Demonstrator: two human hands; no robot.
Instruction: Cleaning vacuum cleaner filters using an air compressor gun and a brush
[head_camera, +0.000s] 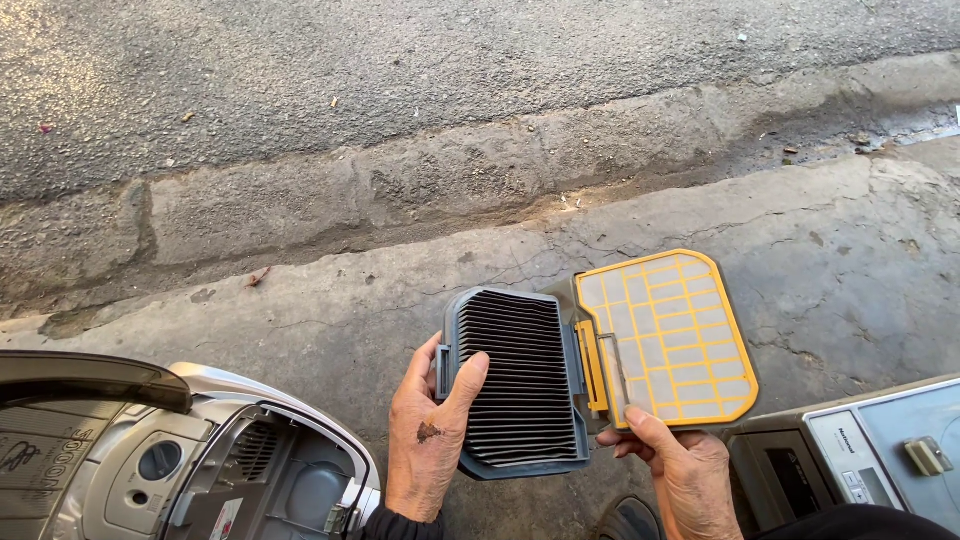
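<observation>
My left hand (430, 435) grips the left edge of a grey-framed pleated filter (515, 385), thumb lying across its dark pleats. My right hand (678, 468) holds the lower edge of a yellow grid cover (668, 335) with white mesh behind it. The cover sits swung open to the right of the filter, joined to it along a yellow hinge edge. Both pieces are held above cracked concrete ground.
An opened silver-grey vacuum cleaner body (190, 450) lies at lower left. A grey appliance with a control panel (860, 460) sits at lower right. A shallow concrete gutter (480, 180) and an asphalt road (400, 50) run across beyond.
</observation>
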